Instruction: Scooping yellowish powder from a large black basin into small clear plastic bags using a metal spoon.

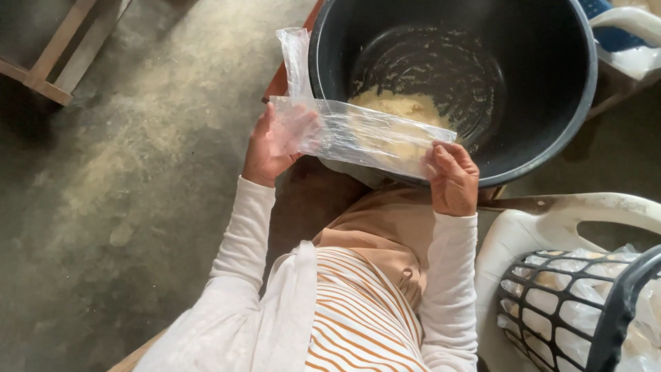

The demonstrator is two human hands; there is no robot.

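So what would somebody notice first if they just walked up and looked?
Probably the big black tub at the top, with a pale yellow mash at its bottom. Right in front of it, the left hand and right hand hold a clear plastic bag stretched between them. At the lower right stands a black basket full of packed bags, on a white plastic chair.

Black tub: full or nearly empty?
Nearly empty. The black tub holds only a low heap of pale yellow mash at the bottom; smears streak its bare inner walls. A clear plastic bag hides part of the heap.
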